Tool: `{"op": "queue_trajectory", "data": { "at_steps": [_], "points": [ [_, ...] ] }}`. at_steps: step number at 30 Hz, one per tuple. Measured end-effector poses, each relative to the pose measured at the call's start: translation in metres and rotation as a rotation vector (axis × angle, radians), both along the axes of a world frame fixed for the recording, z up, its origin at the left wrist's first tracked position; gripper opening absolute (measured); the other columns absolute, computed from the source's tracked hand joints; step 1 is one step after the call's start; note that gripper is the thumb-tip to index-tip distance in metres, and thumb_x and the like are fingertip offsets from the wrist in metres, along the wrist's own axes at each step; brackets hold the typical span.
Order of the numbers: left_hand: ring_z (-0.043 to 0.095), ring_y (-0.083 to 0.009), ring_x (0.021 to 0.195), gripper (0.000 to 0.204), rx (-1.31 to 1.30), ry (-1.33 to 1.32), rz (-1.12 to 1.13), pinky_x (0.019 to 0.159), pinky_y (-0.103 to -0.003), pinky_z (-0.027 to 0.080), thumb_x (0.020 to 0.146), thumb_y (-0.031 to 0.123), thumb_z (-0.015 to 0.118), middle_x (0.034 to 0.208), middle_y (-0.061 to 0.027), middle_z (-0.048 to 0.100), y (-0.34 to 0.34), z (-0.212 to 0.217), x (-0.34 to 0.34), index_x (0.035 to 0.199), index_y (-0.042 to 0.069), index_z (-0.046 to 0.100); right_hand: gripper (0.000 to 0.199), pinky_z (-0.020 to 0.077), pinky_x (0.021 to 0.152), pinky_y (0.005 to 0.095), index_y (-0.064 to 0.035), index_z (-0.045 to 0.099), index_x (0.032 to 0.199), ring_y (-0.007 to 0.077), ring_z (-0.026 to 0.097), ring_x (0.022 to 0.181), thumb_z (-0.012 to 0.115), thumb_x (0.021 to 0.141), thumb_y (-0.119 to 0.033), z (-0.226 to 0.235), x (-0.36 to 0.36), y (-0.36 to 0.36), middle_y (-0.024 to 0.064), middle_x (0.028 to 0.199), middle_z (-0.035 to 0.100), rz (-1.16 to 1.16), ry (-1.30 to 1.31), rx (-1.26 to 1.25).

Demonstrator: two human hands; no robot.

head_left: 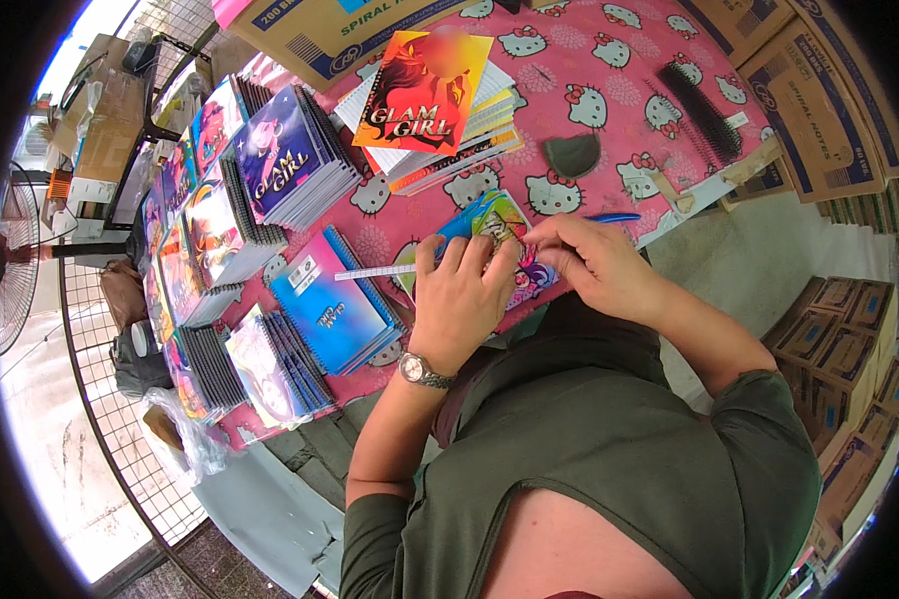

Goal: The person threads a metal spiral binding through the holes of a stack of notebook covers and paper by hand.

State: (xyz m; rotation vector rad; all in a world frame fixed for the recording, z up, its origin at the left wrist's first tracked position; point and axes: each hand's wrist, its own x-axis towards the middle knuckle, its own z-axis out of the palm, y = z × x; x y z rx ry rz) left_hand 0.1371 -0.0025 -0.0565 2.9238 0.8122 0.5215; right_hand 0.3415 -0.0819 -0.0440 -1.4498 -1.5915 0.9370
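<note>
A small notebook with a bright green, yellow and purple cover (535,284) lies at the near edge of the table, partly hidden under both hands. My left hand (464,290), with a wristwatch, rests over it, fingers bent. A narrow white strip (375,272) sticks out to the left from beneath those fingers, its other end hidden. My right hand (599,265) is at the notebook's right side, thumb and index finger pinched close to the cover; what is between them is too small to make out. Just beyond this hand lies a blue pen-like item (614,217).
Stacks of spiral notebooks (285,165) crowd the table's left side, with a blue-covered one (332,309) nearest my left hand. Loose notebooks (425,95) pile up beyond. A dark pad (571,155), black spiral coils (704,115) and cardboard boxes (819,110) stand rightward.
</note>
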Motion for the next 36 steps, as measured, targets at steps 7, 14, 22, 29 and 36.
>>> {"op": "queue_trajectory", "data": {
  "at_steps": [7,14,22,29,36],
  "points": [
    [0.061,-0.0242,0.096,0.026,-0.038,-0.002,-0.014,0.097,-0.047,0.039,0.085,0.018,0.069,0.100,-0.0039,0.064,-0.002,0.003,-0.003,0.109,0.012,0.063,0.024,0.0548,0.072,0.0397,-0.0051,0.051,0.126,0.0335,0.068,0.078,0.054,0.104,-0.016,0.018,-0.002,0.014,0.0142,0.087,0.066,0.062,0.148,-0.267],
    [0.060,-0.0262,0.109,0.026,-0.126,0.017,-0.053,0.109,-0.056,0.030,0.084,0.025,0.073,0.106,-0.0029,0.065,-0.004,0.002,-0.012,0.106,0.014,0.065,0.050,0.0524,0.094,0.0481,-0.0030,0.059,0.125,0.0410,0.067,0.104,0.066,0.094,-0.041,-0.135,0.065,0.081,0.0229,0.110,0.069,-0.493,-0.936,0.085],
    [0.038,-0.0357,0.140,0.046,-0.072,-0.086,0.437,0.111,-0.077,-0.007,0.070,0.043,0.086,0.119,-0.0037,0.057,-0.014,-0.026,-0.038,0.102,0.016,0.066,0.045,0.0465,0.106,0.0396,-0.0039,0.066,0.124,0.0283,0.063,0.121,0.076,0.084,-0.023,-0.032,0.032,0.061,0.0153,0.127,0.068,0.561,0.575,-0.265],
    [0.048,-0.0318,0.129,0.044,-0.069,-0.125,0.356,0.115,-0.072,-0.003,0.067,0.043,0.087,0.110,-0.0039,0.057,-0.022,-0.023,-0.035,0.095,0.016,0.067,0.052,0.0422,0.109,0.0420,-0.0070,0.069,0.126,0.0266,0.055,0.130,0.079,0.082,-0.034,-0.019,0.028,0.059,0.0137,0.135,0.060,0.714,0.477,-0.188],
    [0.048,-0.0324,0.127,0.044,-0.111,-0.139,0.330,0.115,-0.072,-0.002,0.064,0.041,0.085,0.111,-0.0052,0.057,-0.022,-0.013,-0.032,0.095,0.015,0.067,0.052,0.0438,0.102,0.0368,-0.0095,0.069,0.126,0.0205,0.056,0.119,0.080,0.080,-0.029,-0.029,0.021,0.070,0.0064,0.122,0.062,0.615,0.076,-0.180]
  ]
}}
